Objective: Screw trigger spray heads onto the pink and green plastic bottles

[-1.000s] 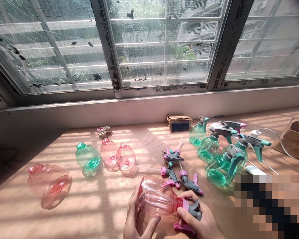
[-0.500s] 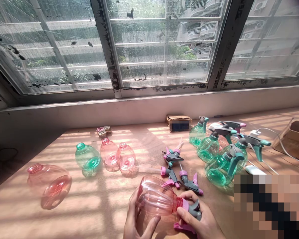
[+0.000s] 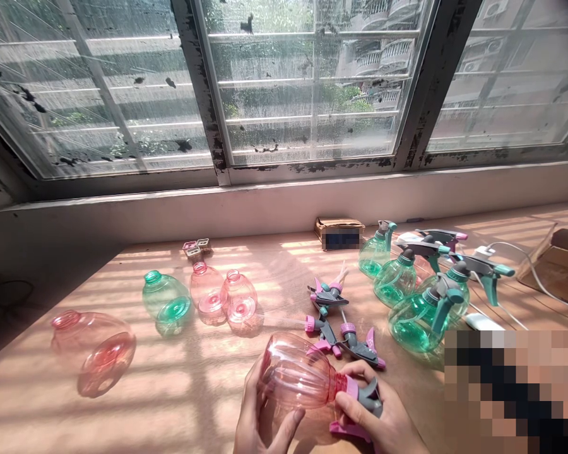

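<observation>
While nothing had visibly shifted over the last second, we held the pink bottle (image 3: 296, 372) sideways, low in view — our left hand (image 3: 261, 425) cupped around its body, our right hand (image 3: 383, 419) pinching the pink collar (image 3: 351, 387) of a spray head (image 3: 370, 398) at the neck. So the work seemed no further on — the collar's tightness unclear. Loose spray heads (image 3: 360, 350) lay just beyond, open bottles (image 3: 209, 291) left, green spray bottles (image 3: 414, 325) right.

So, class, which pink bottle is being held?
The pink spray bottle between the left hand and right hand; the other pink bottles rest on the table.
</observation>
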A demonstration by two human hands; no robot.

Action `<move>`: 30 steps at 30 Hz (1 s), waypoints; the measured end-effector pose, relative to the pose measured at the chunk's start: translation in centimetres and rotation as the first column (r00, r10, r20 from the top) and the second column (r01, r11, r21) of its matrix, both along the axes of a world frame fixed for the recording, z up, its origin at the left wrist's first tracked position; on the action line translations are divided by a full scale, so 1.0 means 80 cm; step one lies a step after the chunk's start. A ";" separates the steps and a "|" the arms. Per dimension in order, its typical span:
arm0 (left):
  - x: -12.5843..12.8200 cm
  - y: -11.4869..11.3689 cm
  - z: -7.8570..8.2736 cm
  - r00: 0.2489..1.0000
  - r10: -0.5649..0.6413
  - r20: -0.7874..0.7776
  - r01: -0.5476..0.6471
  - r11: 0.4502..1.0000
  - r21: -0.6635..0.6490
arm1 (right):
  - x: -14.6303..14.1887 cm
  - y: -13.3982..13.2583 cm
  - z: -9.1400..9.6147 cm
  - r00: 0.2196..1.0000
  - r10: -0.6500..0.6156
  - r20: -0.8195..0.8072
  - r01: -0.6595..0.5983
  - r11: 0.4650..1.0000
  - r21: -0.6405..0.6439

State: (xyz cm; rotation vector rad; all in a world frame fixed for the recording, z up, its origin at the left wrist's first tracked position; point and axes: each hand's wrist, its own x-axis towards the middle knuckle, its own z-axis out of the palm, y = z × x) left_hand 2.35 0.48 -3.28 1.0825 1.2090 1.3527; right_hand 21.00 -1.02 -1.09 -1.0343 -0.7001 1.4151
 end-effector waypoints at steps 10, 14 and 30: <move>0.000 -0.002 0.006 1.000 -0.003 0.002 0.003 1.000 -0.012 | 0.000 0.000 0.002 1.000 -0.009 -0.011 0.009 1.000 -0.008; 0.002 -0.001 0.005 1.000 0.005 -0.018 -0.005 1.000 -0.005 | 0.000 0.000 0.001 1.000 -0.006 -0.012 0.005 1.000 -0.016; 0.007 -0.003 0.009 0.999 0.040 -0.037 -0.041 0.998 -0.039 | 0.001 0.000 -0.006 1.000 -0.013 0.008 0.013 1.000 -0.025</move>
